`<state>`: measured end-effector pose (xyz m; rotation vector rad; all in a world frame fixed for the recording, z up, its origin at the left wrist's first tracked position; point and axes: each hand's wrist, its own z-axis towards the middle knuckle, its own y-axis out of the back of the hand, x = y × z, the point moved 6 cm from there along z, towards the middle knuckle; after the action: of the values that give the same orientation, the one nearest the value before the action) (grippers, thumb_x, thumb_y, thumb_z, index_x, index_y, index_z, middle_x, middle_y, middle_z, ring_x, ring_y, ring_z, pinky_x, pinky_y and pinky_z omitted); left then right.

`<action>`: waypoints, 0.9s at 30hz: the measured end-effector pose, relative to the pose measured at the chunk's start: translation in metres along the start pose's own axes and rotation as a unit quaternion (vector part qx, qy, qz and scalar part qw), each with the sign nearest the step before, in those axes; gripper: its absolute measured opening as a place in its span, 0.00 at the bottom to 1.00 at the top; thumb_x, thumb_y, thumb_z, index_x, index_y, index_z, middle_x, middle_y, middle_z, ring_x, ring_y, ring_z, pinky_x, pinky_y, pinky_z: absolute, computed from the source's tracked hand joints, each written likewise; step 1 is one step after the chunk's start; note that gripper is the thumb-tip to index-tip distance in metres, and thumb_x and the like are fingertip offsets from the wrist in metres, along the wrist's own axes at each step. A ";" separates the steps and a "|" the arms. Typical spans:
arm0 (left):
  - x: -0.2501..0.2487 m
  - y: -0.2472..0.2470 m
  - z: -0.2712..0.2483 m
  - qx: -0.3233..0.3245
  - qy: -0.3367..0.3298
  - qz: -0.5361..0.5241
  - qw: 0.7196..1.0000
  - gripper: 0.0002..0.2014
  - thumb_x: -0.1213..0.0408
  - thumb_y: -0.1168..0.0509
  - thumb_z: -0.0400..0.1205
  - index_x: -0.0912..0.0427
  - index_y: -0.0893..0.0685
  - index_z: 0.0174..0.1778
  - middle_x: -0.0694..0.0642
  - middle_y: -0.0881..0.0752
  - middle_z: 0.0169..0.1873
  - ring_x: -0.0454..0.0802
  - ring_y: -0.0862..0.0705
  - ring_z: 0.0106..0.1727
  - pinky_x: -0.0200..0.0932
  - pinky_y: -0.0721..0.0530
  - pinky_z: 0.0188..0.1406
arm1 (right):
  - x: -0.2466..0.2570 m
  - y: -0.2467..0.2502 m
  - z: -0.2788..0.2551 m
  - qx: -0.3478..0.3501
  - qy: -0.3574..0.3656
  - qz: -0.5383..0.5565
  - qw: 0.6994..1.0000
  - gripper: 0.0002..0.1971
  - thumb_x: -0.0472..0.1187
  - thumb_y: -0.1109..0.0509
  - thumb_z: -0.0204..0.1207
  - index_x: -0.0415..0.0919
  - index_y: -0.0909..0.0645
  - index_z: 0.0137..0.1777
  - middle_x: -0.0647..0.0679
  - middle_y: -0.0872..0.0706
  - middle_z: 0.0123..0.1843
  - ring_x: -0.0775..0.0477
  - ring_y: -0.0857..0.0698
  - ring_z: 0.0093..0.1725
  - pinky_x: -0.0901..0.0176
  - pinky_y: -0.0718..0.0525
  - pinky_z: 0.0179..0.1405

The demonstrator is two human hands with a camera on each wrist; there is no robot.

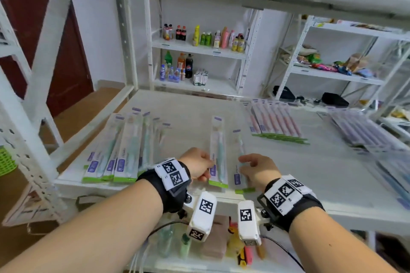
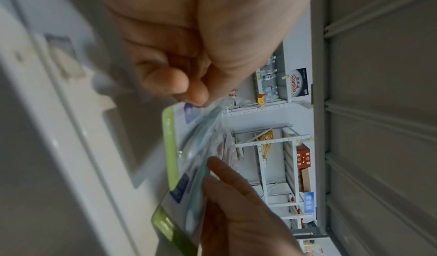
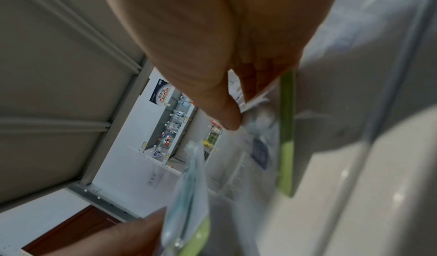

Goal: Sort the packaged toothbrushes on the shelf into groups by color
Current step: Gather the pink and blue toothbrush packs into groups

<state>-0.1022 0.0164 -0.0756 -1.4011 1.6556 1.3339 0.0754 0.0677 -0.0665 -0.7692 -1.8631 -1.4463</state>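
Left hand [image 1: 198, 165] pinches a teal toothbrush pack [image 1: 218, 153] at the shelf [image 1: 310, 173] front. Right hand [image 1: 258, 169] pinches another [image 1: 239, 162], at 3 o'clock beside it.

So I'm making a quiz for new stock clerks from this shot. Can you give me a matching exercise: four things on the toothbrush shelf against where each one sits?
Things:
1. pink toothbrush row
2. purple toothbrush row
3. teal toothbrush pile
4. teal pack in the left hand

Places:
A. front middle of the shelf
B. far right
C. front left corner
D. back, right of centre

Pairs: 1-D, 2-B, 3-C, 4-A

The right hand pinches a second pack beside it.
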 end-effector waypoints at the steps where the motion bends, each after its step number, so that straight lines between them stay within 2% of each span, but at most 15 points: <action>1: 0.002 -0.005 0.003 0.003 0.005 -0.002 1.000 0.11 0.71 0.40 0.83 0.63 0.22 0.33 0.54 0.22 0.18 0.46 0.26 0.15 0.37 0.26 0.16 | -0.001 0.001 0.000 0.008 0.011 -0.014 1.000 0.15 0.33 0.32 0.77 0.44 0.17 0.62 0.47 0.19 0.46 0.49 0.19 0.34 0.71 0.23 0.24; 2: 0.003 -0.010 0.006 0.005 0.010 -0.009 1.000 0.11 0.71 0.40 0.83 0.63 0.22 0.33 0.53 0.22 0.16 0.47 0.26 0.15 0.38 0.26 0.18 | -0.001 0.002 0.001 0.016 0.022 -0.029 0.999 0.17 0.35 0.31 0.76 0.46 0.18 0.65 0.47 0.20 0.48 0.50 0.19 0.37 0.74 0.24 0.26; 4: 0.007 -0.017 0.012 0.007 0.019 -0.020 1.000 0.11 0.71 0.40 0.82 0.63 0.22 0.33 0.51 0.22 0.13 0.47 0.26 0.16 0.39 0.26 0.20 | -0.002 0.006 0.002 0.036 0.031 -0.044 0.998 0.22 0.37 0.30 0.76 0.48 0.23 0.70 0.51 0.21 0.47 0.55 0.20 0.38 0.82 0.29 0.24; 5: 0.008 -0.018 0.014 0.004 0.021 -0.019 1.000 0.11 0.71 0.40 0.82 0.63 0.21 0.33 0.51 0.22 0.13 0.47 0.26 0.17 0.39 0.26 0.19 | -0.001 0.007 0.003 0.048 0.035 -0.058 0.997 0.25 0.38 0.29 0.76 0.48 0.26 0.73 0.52 0.22 0.47 0.56 0.20 0.38 0.82 0.28 0.24; 6: 0.009 -0.019 0.015 0.001 0.022 -0.017 1.000 0.10 0.71 0.40 0.82 0.63 0.20 0.34 0.51 0.21 0.14 0.47 0.25 0.17 0.38 0.26 0.19 | 0.000 0.008 0.004 0.059 0.038 -0.077 0.995 0.28 0.40 0.28 0.75 0.48 0.29 0.75 0.51 0.21 0.49 0.56 0.20 0.40 0.81 0.28 0.27; 8: 0.009 -0.020 0.017 0.003 0.023 -0.022 0.999 0.08 0.71 0.40 0.82 0.65 0.18 0.38 0.54 0.20 0.19 0.48 0.25 0.20 0.38 0.26 0.19 | 0.000 0.011 0.007 0.074 0.038 -0.100 0.991 0.31 0.43 0.27 0.74 0.46 0.31 0.77 0.49 0.20 0.54 0.53 0.21 0.48 0.74 0.27 0.41; 9: 0.009 -0.021 0.018 0.007 0.024 -0.025 0.999 0.07 0.70 0.40 0.82 0.66 0.18 0.41 0.55 0.19 0.21 0.49 0.24 0.21 0.38 0.26 0.20 | 0.000 0.011 0.008 0.081 0.041 -0.111 0.990 0.31 0.45 0.27 0.74 0.45 0.31 0.77 0.48 0.20 0.57 0.53 0.21 0.51 0.71 0.28 0.47; 11: 0.010 -0.021 0.018 0.013 0.028 -0.025 0.999 0.08 0.70 0.40 0.82 0.70 0.17 0.47 0.57 0.18 0.24 0.49 0.24 0.22 0.39 0.25 0.23 | 0.002 0.011 0.009 0.090 0.056 -0.132 0.986 0.28 0.45 0.28 0.75 0.43 0.28 0.75 0.47 0.18 0.60 0.52 0.21 0.53 0.68 0.29 0.52; 15: 0.011 -0.022 0.020 0.019 0.033 -0.010 0.999 0.08 0.69 0.39 0.82 0.70 0.18 0.50 0.56 0.18 0.23 0.48 0.25 0.20 0.41 0.24 0.26 | 0.002 0.011 0.010 0.114 0.073 -0.150 0.979 0.29 0.46 0.28 0.75 0.44 0.28 0.76 0.46 0.18 0.63 0.55 0.23 0.52 0.67 0.29 0.52; 20: 0.011 -0.026 0.021 0.003 0.003 -0.002 1.000 0.03 0.70 0.37 0.80 0.62 0.20 0.48 0.56 0.18 0.26 0.47 0.26 0.20 0.40 0.28 0.21 | 0.000 0.011 0.013 0.127 0.082 -0.160 0.975 0.31 0.47 0.26 0.72 0.47 0.27 0.75 0.52 0.22 0.51 0.54 0.22 0.50 0.65 0.29 0.50; 22: 0.011 -0.027 0.022 -0.008 -0.013 0.008 1.000 0.07 0.69 0.34 0.79 0.58 0.22 0.52 0.54 0.17 0.26 0.44 0.26 0.17 0.38 0.28 0.18 | -0.002 0.010 0.015 0.128 0.082 -0.149 0.977 0.31 0.45 0.25 0.70 0.47 0.27 0.75 0.53 0.23 0.49 0.54 0.22 0.48 0.66 0.29 0.49; 24: 0.011 -0.027 0.023 -0.011 -0.021 0.022 0.999 0.14 0.67 0.31 0.77 0.54 0.23 0.57 0.54 0.16 0.28 0.43 0.25 0.17 0.39 0.25 0.19 | -0.003 0.010 0.017 0.128 0.085 -0.144 0.978 0.31 0.44 0.24 0.70 0.49 0.27 0.74 0.54 0.22 0.45 0.55 0.22 0.45 0.68 0.29 0.44; 27: 0.011 -0.029 0.024 -0.006 -0.029 0.030 0.999 0.29 0.67 0.30 0.76 0.47 0.29 0.72 0.54 0.16 0.29 0.44 0.22 0.20 0.40 0.22 0.22 | -0.005 0.011 0.019 0.130 0.092 -0.141 0.977 0.30 0.44 0.25 0.70 0.50 0.26 0.73 0.58 0.24 0.40 0.59 0.23 0.39 0.73 0.31 0.34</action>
<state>-0.0814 0.0361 -0.1020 -1.3165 1.6653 1.4063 0.0846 0.0879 -0.0673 -0.2429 -2.0199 -1.3493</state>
